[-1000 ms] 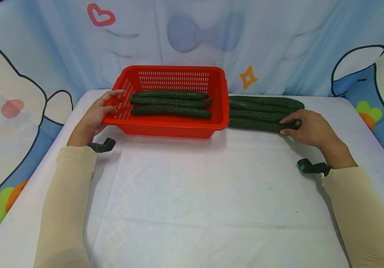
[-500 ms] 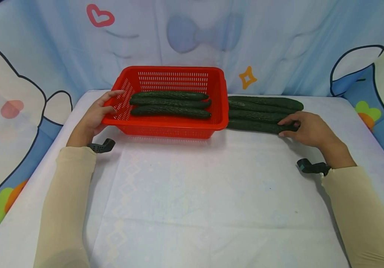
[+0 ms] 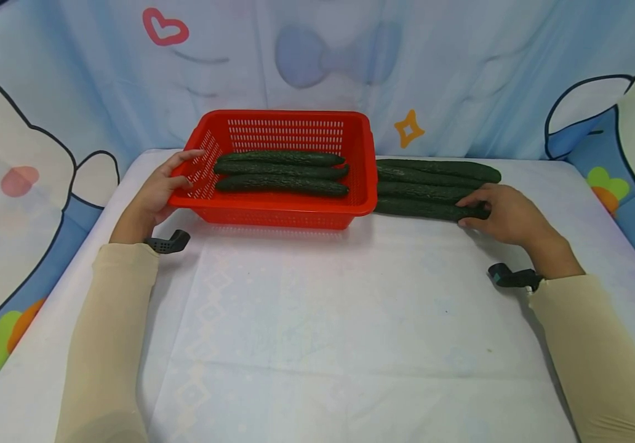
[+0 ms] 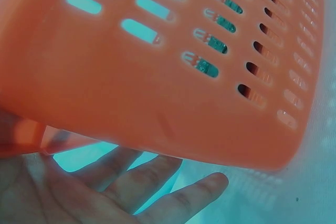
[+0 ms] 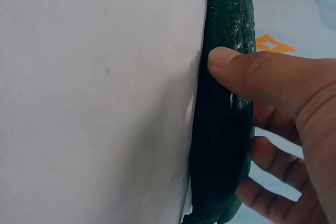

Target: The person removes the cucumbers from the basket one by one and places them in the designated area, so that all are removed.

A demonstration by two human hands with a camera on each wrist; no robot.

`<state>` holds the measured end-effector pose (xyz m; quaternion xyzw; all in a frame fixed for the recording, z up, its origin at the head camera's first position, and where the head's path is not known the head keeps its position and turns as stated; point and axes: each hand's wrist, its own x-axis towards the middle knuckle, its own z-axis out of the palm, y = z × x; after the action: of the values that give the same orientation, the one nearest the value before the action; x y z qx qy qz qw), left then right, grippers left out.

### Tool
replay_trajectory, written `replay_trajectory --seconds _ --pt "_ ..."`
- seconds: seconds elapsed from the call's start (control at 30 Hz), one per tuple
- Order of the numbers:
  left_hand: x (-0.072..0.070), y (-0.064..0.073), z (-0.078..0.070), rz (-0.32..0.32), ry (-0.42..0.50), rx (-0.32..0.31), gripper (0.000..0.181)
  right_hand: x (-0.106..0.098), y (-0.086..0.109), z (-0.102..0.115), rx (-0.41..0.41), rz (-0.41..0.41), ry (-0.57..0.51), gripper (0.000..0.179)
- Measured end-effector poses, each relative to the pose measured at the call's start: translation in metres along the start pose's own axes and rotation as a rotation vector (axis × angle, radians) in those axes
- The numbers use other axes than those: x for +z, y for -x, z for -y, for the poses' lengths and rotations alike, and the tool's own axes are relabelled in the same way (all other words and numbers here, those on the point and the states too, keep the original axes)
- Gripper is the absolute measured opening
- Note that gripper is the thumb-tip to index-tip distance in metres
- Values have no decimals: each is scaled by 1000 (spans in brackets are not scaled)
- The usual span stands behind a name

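A red slotted plastic basket (image 3: 273,216) stands toward the back of the table with three dark green cucumbers (image 3: 281,183) lying side by side in it. My left hand (image 3: 154,191) grips the basket's left rim; in the left wrist view, several of its fingers (image 4: 178,198) stretch below the basket's edge. Right of the basket lies a row of several more cucumbers (image 3: 439,167), their left ends hidden behind its wall. My right hand (image 3: 508,215) holds the right end of the nearest cucumber (image 5: 223,129) of that row, thumb on the near side and fingers on the far side.
A white patterned cloth covers the table (image 3: 323,320). Directly behind the basket and the cucumber row hangs a blue cartoon-print curtain (image 3: 450,74), which also runs along both sides.
My right hand has shifted slightly left, and the end of the nearest cucumber a little with it. The left hand and the basket stay in place.
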<state>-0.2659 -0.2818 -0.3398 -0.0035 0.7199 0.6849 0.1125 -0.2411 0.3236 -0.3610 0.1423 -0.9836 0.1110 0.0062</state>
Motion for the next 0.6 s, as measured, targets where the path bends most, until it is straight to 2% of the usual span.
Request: replay_trajectory --seconds 0.13,0.3,0.43,0.6 --pt "0 0 1 0 -2 1 57 0 0 0 -38 -4 35 38" --pt "0 1 1 5 -4 4 57 0 0 0 -61 -56 66 37" --pt "0 1 1 10 -10 9 57 1 0 -1 -55 -84 77 37" --pt "0 1 0 11 -10 12 57 1 -1 1 -18 -70 58 36"
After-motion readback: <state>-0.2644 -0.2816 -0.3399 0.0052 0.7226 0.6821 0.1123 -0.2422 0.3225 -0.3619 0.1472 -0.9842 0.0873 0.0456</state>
